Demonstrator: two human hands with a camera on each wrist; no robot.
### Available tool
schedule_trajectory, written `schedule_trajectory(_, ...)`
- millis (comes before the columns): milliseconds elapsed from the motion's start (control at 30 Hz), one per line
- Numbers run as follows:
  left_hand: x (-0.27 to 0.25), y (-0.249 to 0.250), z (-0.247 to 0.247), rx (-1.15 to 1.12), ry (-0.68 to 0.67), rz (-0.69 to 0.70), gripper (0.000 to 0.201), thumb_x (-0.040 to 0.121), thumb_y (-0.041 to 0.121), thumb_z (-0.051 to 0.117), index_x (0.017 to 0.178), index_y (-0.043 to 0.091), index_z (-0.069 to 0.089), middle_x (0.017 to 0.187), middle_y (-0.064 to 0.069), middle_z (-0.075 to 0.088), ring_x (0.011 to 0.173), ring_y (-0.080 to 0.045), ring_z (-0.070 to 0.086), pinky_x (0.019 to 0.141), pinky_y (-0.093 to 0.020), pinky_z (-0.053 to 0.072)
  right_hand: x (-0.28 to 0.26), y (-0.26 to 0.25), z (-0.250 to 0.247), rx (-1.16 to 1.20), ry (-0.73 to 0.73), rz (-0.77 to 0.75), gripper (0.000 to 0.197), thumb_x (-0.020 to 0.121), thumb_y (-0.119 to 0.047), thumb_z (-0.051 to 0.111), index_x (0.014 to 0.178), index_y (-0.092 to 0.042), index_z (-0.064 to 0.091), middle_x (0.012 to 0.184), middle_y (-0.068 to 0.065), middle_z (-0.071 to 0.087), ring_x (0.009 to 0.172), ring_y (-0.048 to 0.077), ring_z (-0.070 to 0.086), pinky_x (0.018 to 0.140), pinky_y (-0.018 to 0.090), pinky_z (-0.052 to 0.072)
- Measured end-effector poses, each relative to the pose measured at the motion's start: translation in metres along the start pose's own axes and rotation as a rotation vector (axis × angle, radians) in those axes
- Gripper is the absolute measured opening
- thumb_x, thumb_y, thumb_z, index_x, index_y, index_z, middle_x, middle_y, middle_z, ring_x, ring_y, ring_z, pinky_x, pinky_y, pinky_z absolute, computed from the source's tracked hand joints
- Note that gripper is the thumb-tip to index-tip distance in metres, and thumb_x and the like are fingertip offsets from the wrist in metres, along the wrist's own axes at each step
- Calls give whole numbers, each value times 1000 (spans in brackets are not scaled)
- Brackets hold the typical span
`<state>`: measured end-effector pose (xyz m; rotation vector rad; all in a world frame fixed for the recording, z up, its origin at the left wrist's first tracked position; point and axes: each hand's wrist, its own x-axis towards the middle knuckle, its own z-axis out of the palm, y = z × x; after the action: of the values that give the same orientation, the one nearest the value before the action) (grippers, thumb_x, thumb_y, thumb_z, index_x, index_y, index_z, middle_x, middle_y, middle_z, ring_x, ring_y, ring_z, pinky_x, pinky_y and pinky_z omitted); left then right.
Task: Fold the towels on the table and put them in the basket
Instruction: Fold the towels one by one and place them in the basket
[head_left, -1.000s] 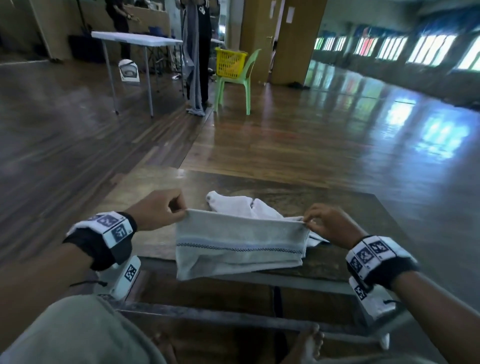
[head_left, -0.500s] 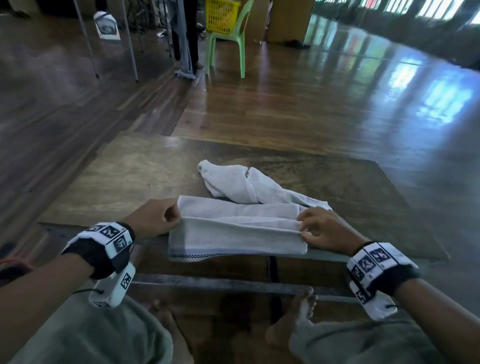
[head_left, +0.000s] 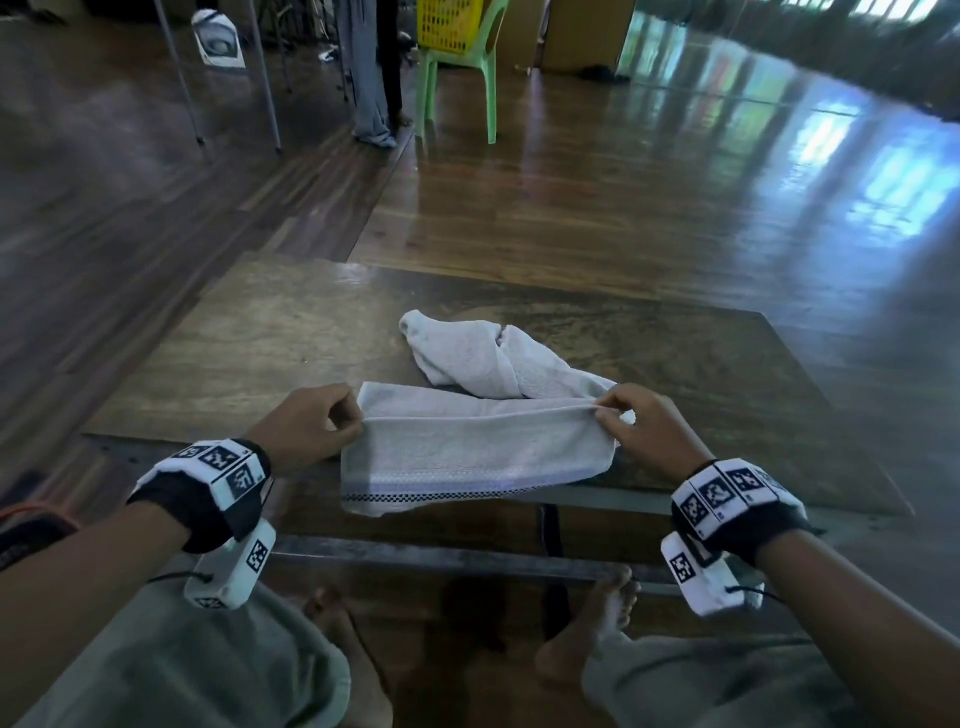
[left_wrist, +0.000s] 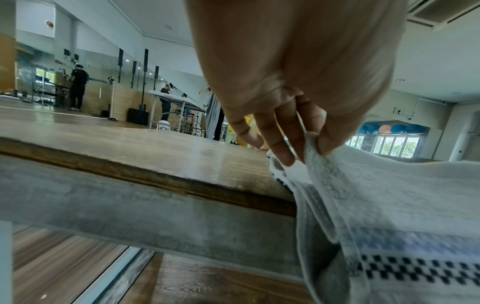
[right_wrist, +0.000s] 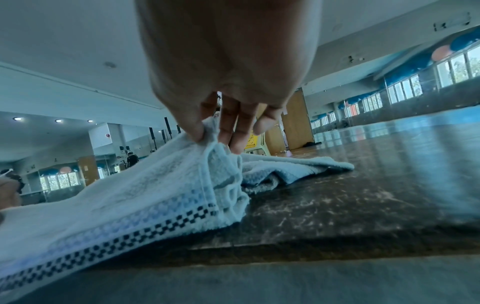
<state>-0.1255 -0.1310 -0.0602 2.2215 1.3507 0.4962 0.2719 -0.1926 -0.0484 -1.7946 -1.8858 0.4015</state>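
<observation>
Towel (head_left: 475, 447): near table (head_left: 249, 353) edge, half folded, checkered hem hanging over the rim.
Grip: left hand (head_left: 306, 426) and right hand (head_left: 649, 434) each pinching a top corner.
Risk: likely slip off the edge if released; uneven fold if one pinch loosens.
Second towel (head_left: 483, 361): crumpled just behind, touching.
Basket (head_left: 449, 23): yellow, on green chair (head_left: 457, 78), well apart.
Room: wide hall, glossy wood floor (head_left: 649, 197).

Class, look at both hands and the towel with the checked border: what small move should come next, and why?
Probably carry the pinched fold away from the body and lay it down. The left hand and right hand each pinch an end of the checked towel, whose border hangs over the table edge; a crumpled towel lies behind.
</observation>
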Motion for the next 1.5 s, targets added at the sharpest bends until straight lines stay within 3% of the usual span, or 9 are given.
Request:
schedule_trajectory(233,3,-6,7,13,-34,-43,15,83,16,67,75,19,55,77,9,61,71,-5,56,59,-14,37,17,7,7,-276,-436,35,19,86,-27,58,101,-26,71,94,-18,64,89,5,59,86,32,49)
schedule_trajectory(333,4,-7,9,14,-30,-59,14,83,15,68,76,18,55,76,9,61,70,-2,55,59,-13,38,17,8,9,-277,-485,28,21,84,-27,59,102,-26,70,95,-18,64,89,4,58,85,31,48)
schedule_trajectory(433,4,-6,8,15,-39,-61,15,83,16,67,75,19,55,77,9,61,70,-2,55,59,-15,37,16,7,8,-278,-484,51,5,83,-30,63,85,-31,67,84,-17,61,79,0,53,75,23,41)
schedule_trajectory(500,3,-6,7,13,-41,-53,15,83,16,67,75,19,55,77,9,62,70,-1,55,58,-13,36,14,7,7,-298,-481,50,19,83,-31,63,66,-35,56,71,-18,54,69,0,50,67,21,37)
schedule_trajectory(700,-3,1,-2,-51,24,-28,12,83,14,67,77,15,56,77,4,63,68,-6,56,59,-15,40,2,-1,-4,-146,-371,52,8,87,-20,62,94,-20,59,86,-7,59,81,8,56,73,20,43)
schedule_trajectory(867,-8,14,-17,-98,130,26,12,82,10,67,78,10,56,78,-3,64,69,-13,58,59,-21,46,-9,-14,-20,-81,-151,-30,8,81,-11,68,83,-17,63,75,-15,55,66,-2,50,60,8,38)
schedule_trajectory(1167,-12,24,-33,-67,238,87,14,82,6,66,76,12,55,75,0,63,76,-12,56,61,-13,43,-13,-17,-20,-89,58,-172,10,75,1,70,76,-8,65,87,0,54,70,2,50,64,7,36)
schedule_trajectory(1400,-11,7,-10,-56,167,49,13,81,6,66,74,9,55,73,-2,61,68,-17,57,61,-24,46,-14,-4,4,-56,-20,-108,15,78,1,65,77,-13,62,81,0,61,76,16,59,67,10,42)
schedule_trajectory(1500,-9,2,-4,-62,148,31,13,80,6,67,75,10,56,73,1,61,68,-7,56,58,-12,43,-11,6,13,-65,-125,-61,20,80,-4,64,78,-23,58,83,-6,60,78,13,59,69,13,44)
